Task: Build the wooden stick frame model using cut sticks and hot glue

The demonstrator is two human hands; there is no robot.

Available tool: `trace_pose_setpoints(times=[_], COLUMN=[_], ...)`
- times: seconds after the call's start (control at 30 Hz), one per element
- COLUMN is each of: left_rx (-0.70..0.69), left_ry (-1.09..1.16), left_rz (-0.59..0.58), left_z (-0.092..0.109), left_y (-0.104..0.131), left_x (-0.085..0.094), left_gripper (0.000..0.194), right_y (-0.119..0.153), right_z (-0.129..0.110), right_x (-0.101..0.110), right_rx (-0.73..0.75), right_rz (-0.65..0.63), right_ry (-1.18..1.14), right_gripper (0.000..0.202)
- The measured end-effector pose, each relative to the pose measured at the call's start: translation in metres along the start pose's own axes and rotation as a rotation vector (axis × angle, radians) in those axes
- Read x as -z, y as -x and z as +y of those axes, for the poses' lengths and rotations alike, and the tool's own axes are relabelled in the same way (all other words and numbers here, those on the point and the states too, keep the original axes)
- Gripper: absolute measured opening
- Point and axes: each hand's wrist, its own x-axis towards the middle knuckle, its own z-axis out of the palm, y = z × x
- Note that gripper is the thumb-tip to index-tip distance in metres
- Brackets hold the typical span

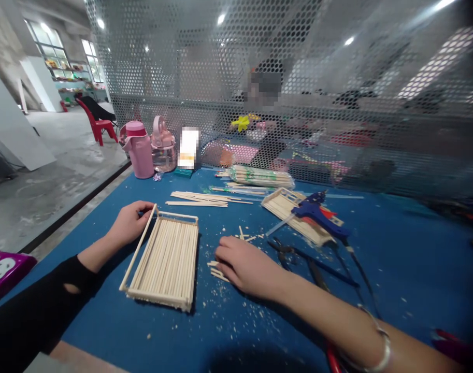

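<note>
A shallow tray of pale wooden sticks (pixel 168 254) lies on the blue table in front of me, with a raised rail along its edges. My left hand (pixel 133 223) is closed at its far left corner, fingers curled by the end of the side rail. To the right of the tray, my right hand (pixel 246 264) is closed low over the table, its fingertips on short cut stick pieces (pixel 219 274). The fingertips are partly hidden, so how many pieces are in them does not show. More short pieces (pixel 246 235) lie just beyond that hand.
Right of my hand lie pliers (pixel 285 250) and a blue glue gun (pixel 317 212) resting on a second stick panel (pixel 283 204). Loose long sticks (pixel 199 198) and a bagged bundle (pixel 261 176) lie farther back. A pink flask (pixel 140 153) and a perforated metal screen (pixel 205 77) stand behind.
</note>
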Motion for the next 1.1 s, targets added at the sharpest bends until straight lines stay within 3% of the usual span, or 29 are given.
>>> trace_pose_setpoints(times=[0.17,0.3,0.47,0.57,0.67,0.77,0.93,1.1], left_rx=[0.008,0.075,0.164,0.11,0.005,-0.056,-0.043,-0.037], left_ry=[-0.016,-0.044,0.025,0.17,0.295,0.357,0.392,0.462], left_rz=[0.02,0.091,0.145,0.137,0.033,-0.049,0.048,0.062], left_z=[0.002,0.004,0.005,0.011,0.019,0.021,0.024,0.044], left_y=[-0.005,0.008,0.079,0.123,0.145,0.146,0.13,0.124], left_x=[0.005,0.026,0.044,0.037,0.024,0.016,0.002,-0.02], left_gripper=[0.036,0.038,0.039,0.037,0.042,0.047,0.038,0.034], right_y=[0.007,-0.007,-0.009,0.001,0.011,0.015,0.013,0.018], right_z=[0.022,0.037,0.024,0.004,-0.008,-0.004,0.009,0.0], right_x=[0.003,-0.005,-0.014,-0.016,-0.016,-0.015,-0.016,-0.018], right_rx=[-0.093,-0.304,-0.361,-0.353,-0.332,-0.363,-0.417,-0.349], right_rz=[0.166,0.079,0.095,0.135,0.181,0.267,0.27,0.25], right_ry=[-0.033,0.014,0.04,0.043,0.025,0.013,-0.01,-0.049], right_gripper=[0.032,0.039,0.04,0.036,0.035,0.041,0.041,0.036])
